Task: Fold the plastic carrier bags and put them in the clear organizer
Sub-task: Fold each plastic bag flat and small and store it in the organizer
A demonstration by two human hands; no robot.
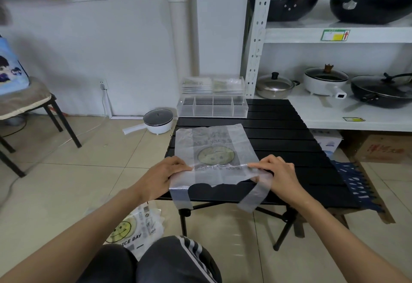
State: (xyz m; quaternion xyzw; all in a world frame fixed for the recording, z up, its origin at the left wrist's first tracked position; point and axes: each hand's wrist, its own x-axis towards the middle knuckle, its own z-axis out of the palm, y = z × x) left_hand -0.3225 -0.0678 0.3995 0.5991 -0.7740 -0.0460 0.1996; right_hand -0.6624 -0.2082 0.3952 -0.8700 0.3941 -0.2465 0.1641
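head view. nearest, at 6 o'clock: the person's knees, dark trousers with a white stripe. just left of them on the floor, a loose carrier bag with a smiley print, not yet folded. centre frame: a thin translucent bag lies flat on the black slatted desk, handles hanging over the near edge. left hand at 9 o'clock of the bag, right hand at 3 o'clock; fingers of both curled, pinching the ends of a fold line across the bag. clear organizer at 12 o'clock, far edge of desk, folded bags in its upper tier. judgement: film is light, limp, slippery; hold at the crease ends and press flat or it springs open.
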